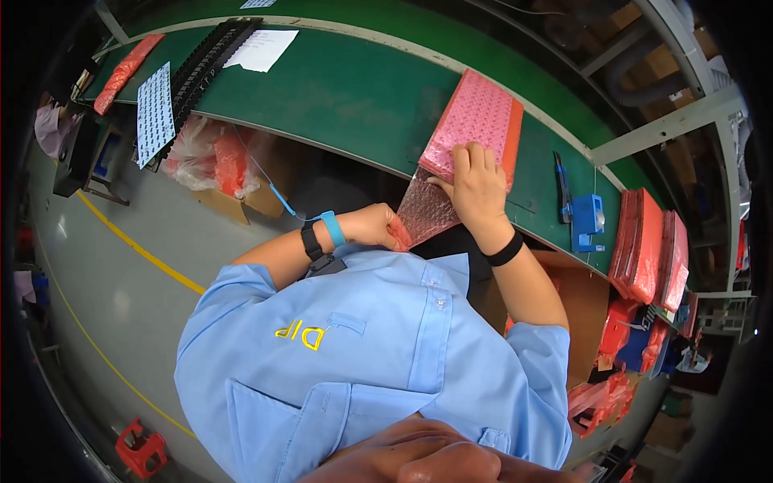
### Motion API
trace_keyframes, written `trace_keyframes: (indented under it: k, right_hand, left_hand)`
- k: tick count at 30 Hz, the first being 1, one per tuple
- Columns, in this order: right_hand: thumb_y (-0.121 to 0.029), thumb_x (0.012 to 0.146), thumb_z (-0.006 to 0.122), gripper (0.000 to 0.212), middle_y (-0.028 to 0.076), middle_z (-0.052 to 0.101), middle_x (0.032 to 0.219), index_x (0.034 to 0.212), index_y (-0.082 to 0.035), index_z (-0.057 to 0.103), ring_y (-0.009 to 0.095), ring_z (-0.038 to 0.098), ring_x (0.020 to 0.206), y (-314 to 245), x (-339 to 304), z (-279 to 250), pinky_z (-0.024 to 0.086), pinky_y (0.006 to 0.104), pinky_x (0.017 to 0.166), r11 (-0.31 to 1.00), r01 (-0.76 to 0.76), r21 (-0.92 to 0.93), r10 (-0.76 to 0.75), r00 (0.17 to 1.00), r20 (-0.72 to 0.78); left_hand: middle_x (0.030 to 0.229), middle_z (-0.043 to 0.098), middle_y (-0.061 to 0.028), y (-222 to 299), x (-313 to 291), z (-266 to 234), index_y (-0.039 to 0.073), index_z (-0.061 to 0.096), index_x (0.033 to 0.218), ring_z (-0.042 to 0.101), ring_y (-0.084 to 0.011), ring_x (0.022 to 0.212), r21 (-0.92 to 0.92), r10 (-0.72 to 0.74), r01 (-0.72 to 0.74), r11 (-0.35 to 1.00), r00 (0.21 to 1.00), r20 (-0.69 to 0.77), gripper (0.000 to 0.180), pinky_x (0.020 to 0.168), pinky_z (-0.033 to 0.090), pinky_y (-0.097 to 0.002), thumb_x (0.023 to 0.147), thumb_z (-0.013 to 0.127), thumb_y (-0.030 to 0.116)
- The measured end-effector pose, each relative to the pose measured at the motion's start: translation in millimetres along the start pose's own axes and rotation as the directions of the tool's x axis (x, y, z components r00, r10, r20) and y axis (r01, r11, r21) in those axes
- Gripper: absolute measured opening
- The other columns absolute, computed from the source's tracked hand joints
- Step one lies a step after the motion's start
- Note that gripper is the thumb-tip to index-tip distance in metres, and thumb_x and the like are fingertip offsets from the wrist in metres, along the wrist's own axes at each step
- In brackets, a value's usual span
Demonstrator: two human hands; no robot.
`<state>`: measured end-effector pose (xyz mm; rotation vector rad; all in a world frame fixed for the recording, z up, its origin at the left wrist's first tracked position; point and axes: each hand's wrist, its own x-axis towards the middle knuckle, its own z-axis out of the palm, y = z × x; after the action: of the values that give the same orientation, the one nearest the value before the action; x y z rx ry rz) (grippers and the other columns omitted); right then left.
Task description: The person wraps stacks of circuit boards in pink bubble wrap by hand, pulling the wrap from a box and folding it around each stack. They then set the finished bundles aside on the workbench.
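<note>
A flat package in pink bubble wrap (467, 117) lies on the green workbench near its front edge. A see-through bubble wrap flap (427, 211) hangs from it over the edge toward me. My left hand (380, 227), closed, pinches the lower corner of this flap close to my body. With fingers bent over the package's near end and the thumb by the flap, my right hand (479, 189) grips the bubble wrap there. The package's contents are hidden under the wrap. A blue wrist strap (332, 229) with a cord is on my left wrist.
Right of the package lie cutting pliers (563, 189) and a blue tape dispenser (589, 221). Red wrapped packs (636, 249) stand at the bench's right end. To the left are a black slotted rack (211, 68), a white sheet (262, 50) and a red wrapped bundle (129, 72).
</note>
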<state>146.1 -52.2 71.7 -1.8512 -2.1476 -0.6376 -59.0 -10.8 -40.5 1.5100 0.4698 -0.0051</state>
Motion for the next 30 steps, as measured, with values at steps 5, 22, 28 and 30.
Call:
trace_keyframes:
  k: [5, 22, 28, 30]
  right_hand:
    - [-0.052, 0.063, 0.075, 0.066, 0.006, 0.054, 0.105, 0.109, -0.009, 0.054, 0.025, 0.055, 0.095, -6, -17, 27, 0.047, 0.0371, 0.068, 0.998, -0.008, 0.061, 0.004, 0.998, 0.070]
    - [-0.029, 0.070, 0.086, 0.043, 0.017, 0.066, 0.111, 0.098, 0.000, 0.071, 0.024, 0.060, 0.105, 30, -128, 23, 0.047, 0.0316, 0.087, 0.344, -0.164, 0.924, 0.004, 0.985, 0.174]
    - [-0.045, 0.077, 0.072, 0.065, 0.015, 0.056, 0.131, 0.121, 0.000, 0.059, 0.032, 0.057, 0.115, 89, -32, -42, 0.040, 0.0449, 0.104, -0.535, -0.129, 0.835, -0.264, 0.964, -0.021]
    - [-0.063, 0.092, 0.045, 0.075, 0.016, 0.056, 0.132, 0.137, -0.003, 0.046, 0.032, 0.058, 0.114, 128, 7, -47, 0.044, 0.0468, 0.101, -0.681, 0.026, 0.732, 0.178, 0.975, 0.131]
  left_hand:
    - [0.089, 0.073, -0.0049, 1, -3, 2, -0.001, 0.073, 0.100, 0.065, -0.0094, 0.079, -0.034, 0.036, -0.035, 0.999, 0.999, 0.027, 0.022, 0.076, 0.054, -0.0255, 0.077, 0.072, 0.001]
    - [0.114, 0.064, -0.0120, 67, -11, -4, -0.002, 0.057, 0.121, 0.060, -0.0186, 0.104, -0.564, 0.330, -0.140, 0.814, 0.910, 0.252, 0.048, 0.091, 0.047, -0.0335, 0.078, 0.070, 0.015]
    - [0.128, 0.057, -0.0151, 165, 23, -62, 0.004, 0.055, 0.117, 0.057, -0.0286, 0.119, -0.766, 0.657, -0.321, 0.556, 0.734, 0.169, 0.047, 0.100, 0.044, -0.0412, 0.088, 0.064, 0.040]
    - [0.128, 0.058, -0.0156, 181, 50, -94, 0.003, 0.054, 0.120, 0.057, -0.0261, 0.118, -0.521, 0.578, -0.507, 0.687, 0.816, -0.031, 0.050, 0.098, 0.046, -0.0390, 0.087, 0.067, 0.038]
